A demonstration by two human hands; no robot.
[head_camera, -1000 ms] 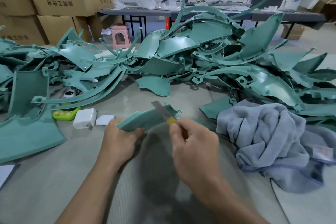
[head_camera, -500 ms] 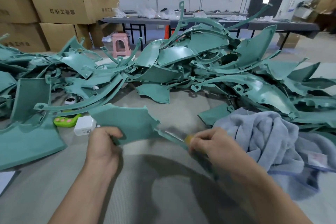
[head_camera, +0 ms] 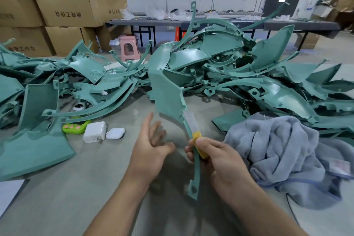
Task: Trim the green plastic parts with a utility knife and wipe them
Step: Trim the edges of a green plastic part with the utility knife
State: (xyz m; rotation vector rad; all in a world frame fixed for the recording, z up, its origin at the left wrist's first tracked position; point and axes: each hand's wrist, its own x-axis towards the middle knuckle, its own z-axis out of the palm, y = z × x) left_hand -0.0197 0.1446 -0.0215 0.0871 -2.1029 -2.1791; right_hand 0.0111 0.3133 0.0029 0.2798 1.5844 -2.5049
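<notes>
The right hand grips knife and upright curved green part; left hand spread, holding nothing.

Surface: flat pale grey tabletop, bare in the near middle.
Far half: teal-green moulded plastic parts, curved strips and shells heaped from the left edge to the right.
Left front: broad flared teal-green plastic panel, lying flat.
Right front: crumpled grey-blue terry towel, touching the heap's near edge.
Small items: lime-green plastic gadget with pink buttons, white square power adapter and white rounded pebble-shaped case, side by side just right of the panel.
Near-left corner: white paper sheet, cut by the frame.
</notes>
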